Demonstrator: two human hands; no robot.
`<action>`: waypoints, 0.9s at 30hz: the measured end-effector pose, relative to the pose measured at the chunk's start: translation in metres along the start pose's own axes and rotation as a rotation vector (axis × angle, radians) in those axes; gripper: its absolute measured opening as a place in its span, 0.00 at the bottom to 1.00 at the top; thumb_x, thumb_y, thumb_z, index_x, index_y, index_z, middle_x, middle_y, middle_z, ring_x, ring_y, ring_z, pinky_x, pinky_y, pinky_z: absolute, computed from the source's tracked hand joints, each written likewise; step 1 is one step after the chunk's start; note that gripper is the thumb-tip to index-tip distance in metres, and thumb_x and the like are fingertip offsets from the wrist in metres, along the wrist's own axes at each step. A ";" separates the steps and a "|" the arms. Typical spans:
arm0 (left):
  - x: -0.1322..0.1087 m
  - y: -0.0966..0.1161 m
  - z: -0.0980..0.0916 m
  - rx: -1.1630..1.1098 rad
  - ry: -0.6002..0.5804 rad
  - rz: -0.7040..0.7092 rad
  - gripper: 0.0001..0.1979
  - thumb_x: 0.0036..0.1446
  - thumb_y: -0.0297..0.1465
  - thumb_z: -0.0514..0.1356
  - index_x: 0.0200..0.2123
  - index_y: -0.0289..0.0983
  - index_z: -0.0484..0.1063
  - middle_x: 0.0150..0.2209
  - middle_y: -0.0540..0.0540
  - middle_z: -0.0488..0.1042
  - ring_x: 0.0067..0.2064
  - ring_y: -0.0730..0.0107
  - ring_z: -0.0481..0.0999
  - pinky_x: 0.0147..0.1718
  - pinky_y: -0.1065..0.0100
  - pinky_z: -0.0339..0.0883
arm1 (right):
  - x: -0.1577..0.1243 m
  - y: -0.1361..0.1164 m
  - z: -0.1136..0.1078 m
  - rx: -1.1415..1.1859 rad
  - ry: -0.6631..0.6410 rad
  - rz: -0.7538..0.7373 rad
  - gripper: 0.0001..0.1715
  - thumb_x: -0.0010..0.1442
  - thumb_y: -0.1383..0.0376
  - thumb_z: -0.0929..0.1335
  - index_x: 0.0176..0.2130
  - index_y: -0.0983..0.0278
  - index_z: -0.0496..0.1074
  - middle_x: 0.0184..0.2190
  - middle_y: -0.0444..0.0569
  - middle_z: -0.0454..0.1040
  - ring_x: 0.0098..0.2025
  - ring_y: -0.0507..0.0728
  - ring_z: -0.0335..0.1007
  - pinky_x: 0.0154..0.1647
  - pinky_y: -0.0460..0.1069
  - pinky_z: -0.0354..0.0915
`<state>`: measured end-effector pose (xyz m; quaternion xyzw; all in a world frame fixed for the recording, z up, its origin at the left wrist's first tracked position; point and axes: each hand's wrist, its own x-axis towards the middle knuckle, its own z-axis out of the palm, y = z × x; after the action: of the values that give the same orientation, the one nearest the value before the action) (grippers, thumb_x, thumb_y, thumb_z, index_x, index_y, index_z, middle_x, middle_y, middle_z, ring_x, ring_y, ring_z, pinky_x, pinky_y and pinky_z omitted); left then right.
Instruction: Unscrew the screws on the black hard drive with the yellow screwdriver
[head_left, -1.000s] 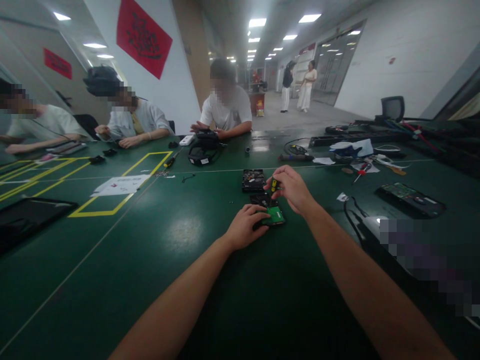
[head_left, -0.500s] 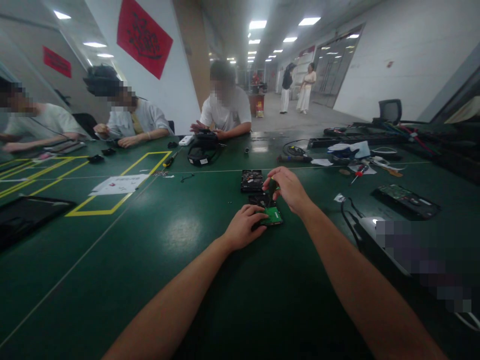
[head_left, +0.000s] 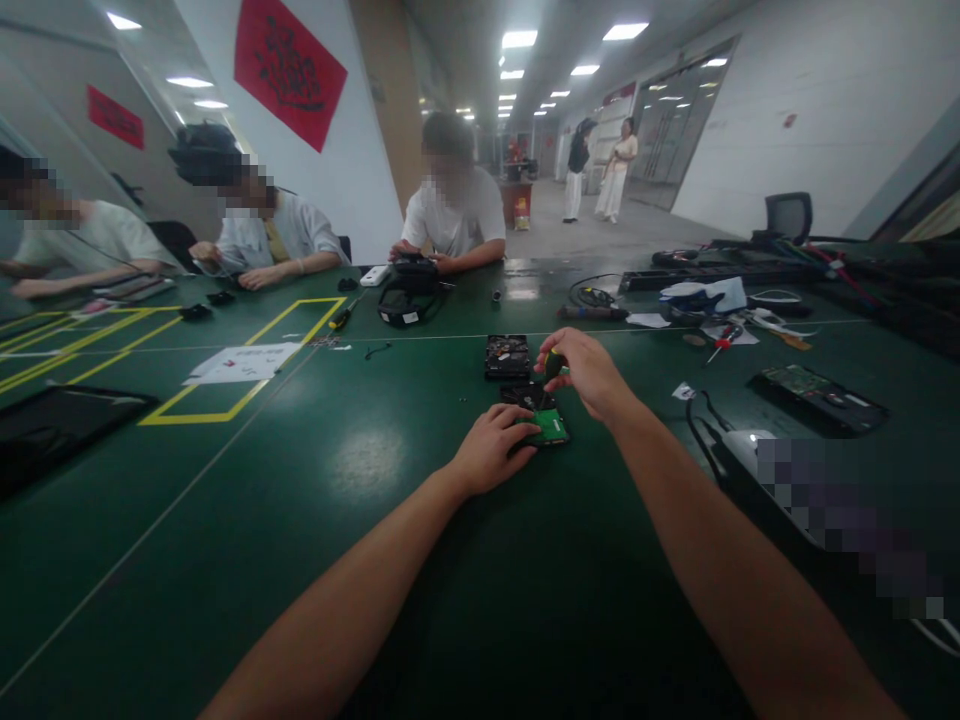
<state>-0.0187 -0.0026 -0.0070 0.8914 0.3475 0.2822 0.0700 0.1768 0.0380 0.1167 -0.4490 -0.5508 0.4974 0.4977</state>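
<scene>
A hard drive with a green circuit board (head_left: pixel 553 427) lies on the green table in front of me. My left hand (head_left: pixel 496 447) grips it from the left, fingers over the top and thumb at the near edge. Above the drive, my right hand (head_left: pixel 589 372) is closed round the dark, yellowish handle of a screwdriver (head_left: pixel 553 364). Its shaft points down at the drive's far part; whether the tip sits in a screw is too small to tell. Just beyond lies a second, black hard drive (head_left: pixel 507 357), apart from both hands.
Right of my arm lie another circuit-board device (head_left: pixel 821 400), a red-handled screwdriver (head_left: pixel 721 346) and a cable (head_left: pixel 701 440). A paper sheet (head_left: pixel 240 363) lies inside yellow tape at left. Across the table a person (head_left: pixel 454 215) sits by a black strapped device (head_left: pixel 409 298); two others sit further left.
My right hand and the screwdriver have shifted slightly right, and the shaft is tilted more. My left hand stays on the drive. The whole view has shifted a little.
</scene>
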 end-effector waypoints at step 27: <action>0.000 0.000 0.001 -0.019 0.011 0.005 0.18 0.67 0.35 0.64 0.59 0.43 0.75 0.61 0.41 0.75 0.63 0.49 0.69 0.62 0.43 0.69 | -0.006 -0.006 -0.003 -0.093 -0.058 -0.012 0.11 0.59 0.64 0.63 0.33 0.62 0.74 0.34 0.53 0.79 0.38 0.58 0.75 0.29 0.49 0.68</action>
<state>-0.0184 -0.0024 -0.0081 0.8900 0.3430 0.2905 0.0761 0.1802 0.0320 0.1223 -0.4537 -0.5901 0.4809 0.4633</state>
